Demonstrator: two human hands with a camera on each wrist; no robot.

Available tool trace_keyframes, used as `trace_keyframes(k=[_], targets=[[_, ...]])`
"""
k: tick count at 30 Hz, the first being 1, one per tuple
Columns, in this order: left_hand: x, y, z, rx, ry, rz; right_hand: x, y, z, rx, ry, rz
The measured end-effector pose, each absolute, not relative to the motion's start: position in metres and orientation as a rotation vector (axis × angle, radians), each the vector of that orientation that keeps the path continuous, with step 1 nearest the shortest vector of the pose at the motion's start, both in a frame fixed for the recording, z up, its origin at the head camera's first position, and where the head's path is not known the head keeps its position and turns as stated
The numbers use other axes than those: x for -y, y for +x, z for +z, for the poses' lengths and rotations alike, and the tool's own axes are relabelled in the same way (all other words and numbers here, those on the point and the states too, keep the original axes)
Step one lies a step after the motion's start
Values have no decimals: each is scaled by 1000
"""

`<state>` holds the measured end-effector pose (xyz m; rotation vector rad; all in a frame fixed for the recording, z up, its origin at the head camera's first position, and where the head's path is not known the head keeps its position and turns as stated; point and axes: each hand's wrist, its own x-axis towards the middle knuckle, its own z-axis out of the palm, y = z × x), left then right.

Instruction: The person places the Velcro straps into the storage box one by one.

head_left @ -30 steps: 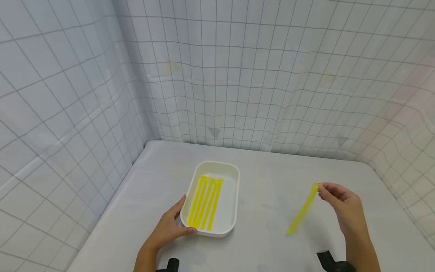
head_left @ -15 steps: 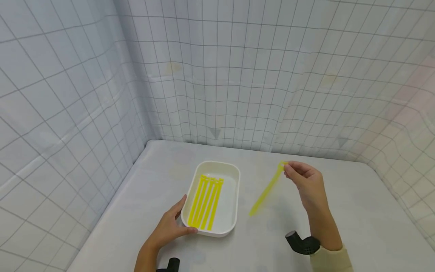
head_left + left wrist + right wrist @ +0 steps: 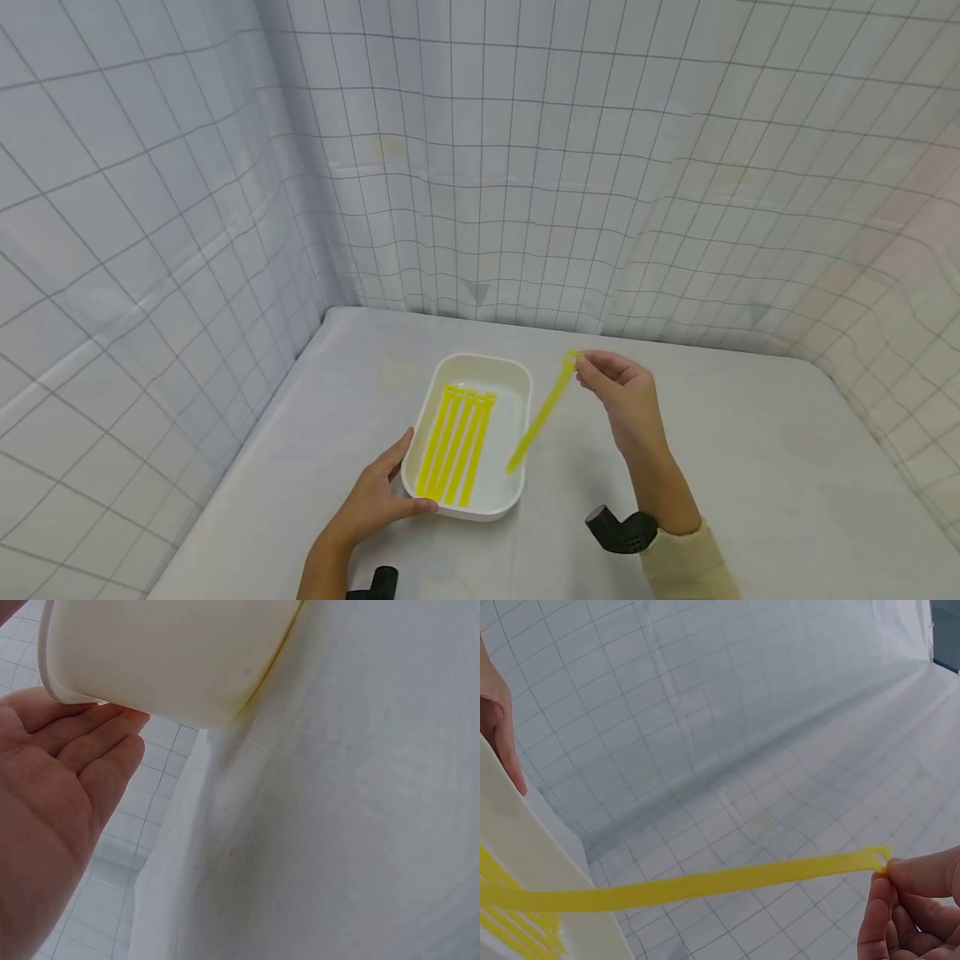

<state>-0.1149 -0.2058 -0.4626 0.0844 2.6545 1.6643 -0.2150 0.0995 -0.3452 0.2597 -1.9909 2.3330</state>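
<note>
My right hand (image 3: 621, 392) pinches a flat yellow strip (image 3: 546, 408) between thumb and fingertips, by the end with a small square loop. The strip slants down to the left, its lower end above the right side of a white tray (image 3: 501, 467). In the right wrist view the strip (image 3: 705, 883) stretches from the fingertips (image 3: 900, 874) across the tray rim. Several similar yellow strips (image 3: 455, 446) lie side by side in the tray's left part. My left hand (image 3: 381, 500) holds the tray's near left corner, thumb at the front rim, fingers along the left side.
The tray stands on a white-covered table (image 3: 750, 467). White grid-patterned sheets (image 3: 480, 167) hang behind it and at both sides. A black wrist device (image 3: 622, 531) sits on the right forearm, and another (image 3: 378, 583) on the left.
My right hand has moved left and away from me with the yellow strip, from the table's right side to the tray's right edge. The left hand and tray stay in place.
</note>
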Motion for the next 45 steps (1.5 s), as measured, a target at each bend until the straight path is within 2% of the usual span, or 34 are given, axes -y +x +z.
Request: trace_keyframes(k=[8,21,37,45], targets=[[205,-115,-463,-2642,87,1681,-81,-215,-364,2071,331,2326],[204,-115,-463,-2642,60,1675,-58,-211,-390,2207,250,2349],[205,-114,-460,-2640,88,1683,-51,-212,-396,2266,211,2305],[206,-114,-462,-2648,87,1666,-45,-219,-410,2353,152,2196]])
